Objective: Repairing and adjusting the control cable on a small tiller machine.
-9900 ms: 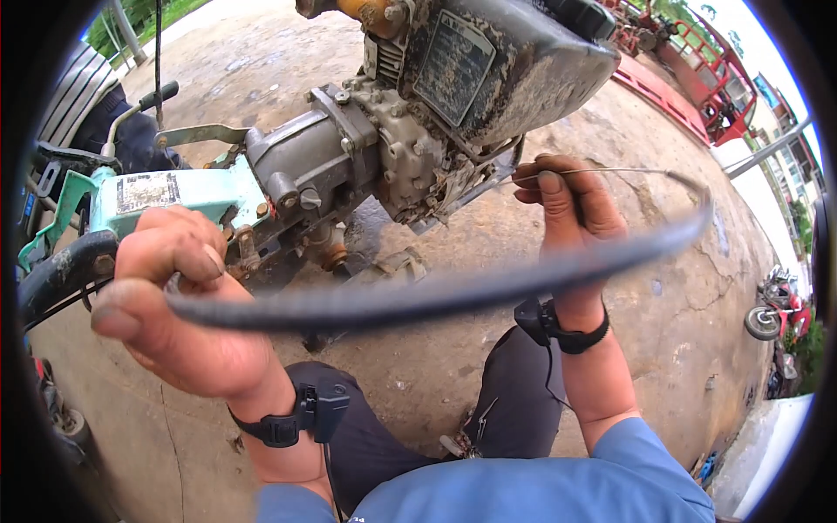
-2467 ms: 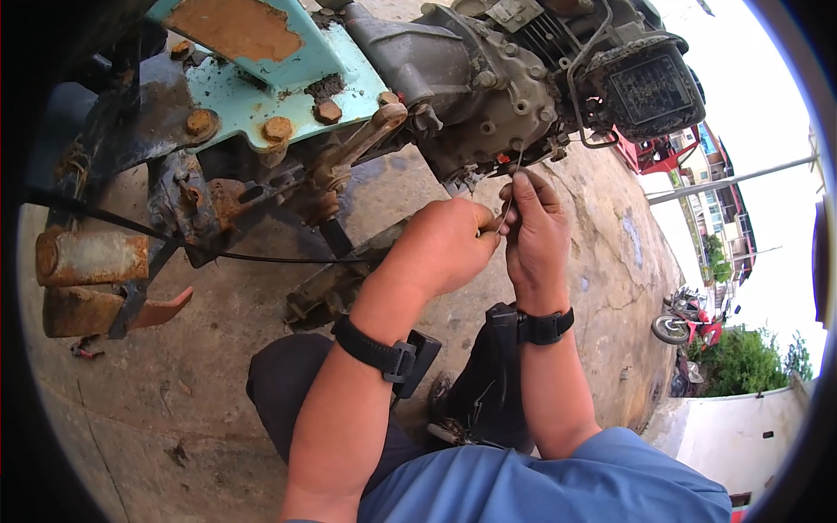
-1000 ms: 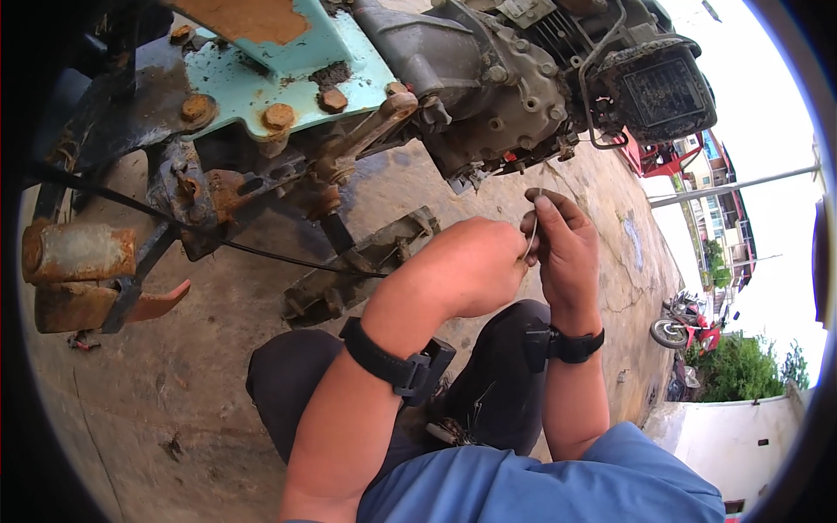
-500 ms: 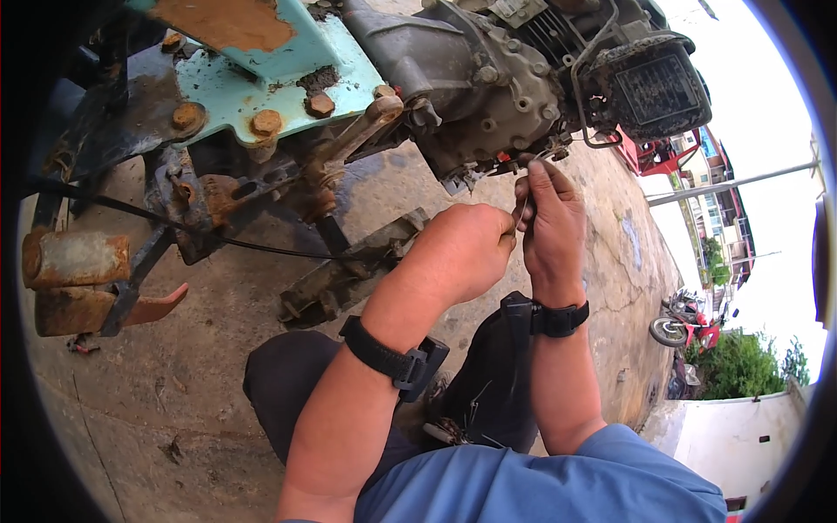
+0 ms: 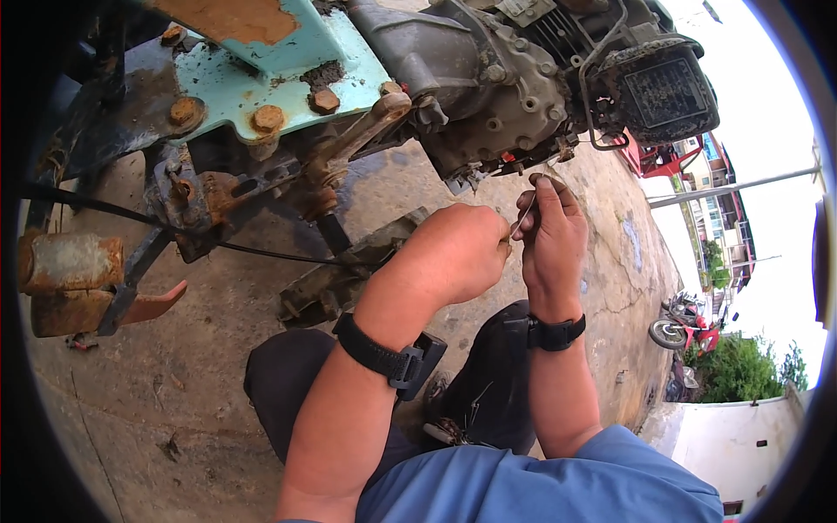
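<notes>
Between my two hands runs a thin metal wire (image 5: 523, 214), bare and silvery. My left hand (image 5: 462, 251) is closed, its back toward me, with the wire at its thumb side; most of its fingers are hidden. The fingers of my right hand (image 5: 554, 228) pinch the wire, thumb up. A black cable (image 5: 288, 254) comes in from the left and passes out of sight behind my left wrist; whether it joins the wire cannot be seen. Just beyond my hands is the grimy engine casing (image 5: 501, 105), with a small red part (image 5: 509, 158) at its lower edge.
A turquoise bracket (image 5: 288, 96) with rusty bolts stands at the upper left, beside a rusty lever arm (image 5: 366, 129). A dirty metal piece (image 5: 327, 288) lies on the concrete floor (image 5: 200, 375) behind my left forearm. A red motorcycle (image 5: 689, 322) is parked far right.
Both hands have drawn slightly down and away from the engine, the right one most visibly. More of the wire between them shows.
</notes>
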`<state>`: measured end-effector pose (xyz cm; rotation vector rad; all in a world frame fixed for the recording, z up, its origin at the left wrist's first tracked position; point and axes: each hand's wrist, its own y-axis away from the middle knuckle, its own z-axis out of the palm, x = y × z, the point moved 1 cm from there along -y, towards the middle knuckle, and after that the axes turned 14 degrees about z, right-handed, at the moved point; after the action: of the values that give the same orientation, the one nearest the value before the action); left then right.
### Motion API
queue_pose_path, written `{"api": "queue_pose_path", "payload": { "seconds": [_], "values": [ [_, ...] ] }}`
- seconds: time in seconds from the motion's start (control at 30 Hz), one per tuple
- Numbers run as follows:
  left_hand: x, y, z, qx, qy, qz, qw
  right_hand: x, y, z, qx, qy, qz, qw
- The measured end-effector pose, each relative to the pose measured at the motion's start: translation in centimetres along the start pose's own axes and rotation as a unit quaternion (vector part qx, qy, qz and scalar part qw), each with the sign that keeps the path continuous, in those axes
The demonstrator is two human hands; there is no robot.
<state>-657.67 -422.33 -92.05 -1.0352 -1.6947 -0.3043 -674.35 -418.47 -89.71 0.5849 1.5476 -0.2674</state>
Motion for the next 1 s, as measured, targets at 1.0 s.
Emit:
{"api": "queue_pose_path", "payload": {
  "seconds": [1.0],
  "values": [
    [1.1,0.6,-1.7,0.086,0.057,0.030,0.994,0.5,-1.6,-0.3,-0.064,-0.157,0.118,0.978]
  ]
}}
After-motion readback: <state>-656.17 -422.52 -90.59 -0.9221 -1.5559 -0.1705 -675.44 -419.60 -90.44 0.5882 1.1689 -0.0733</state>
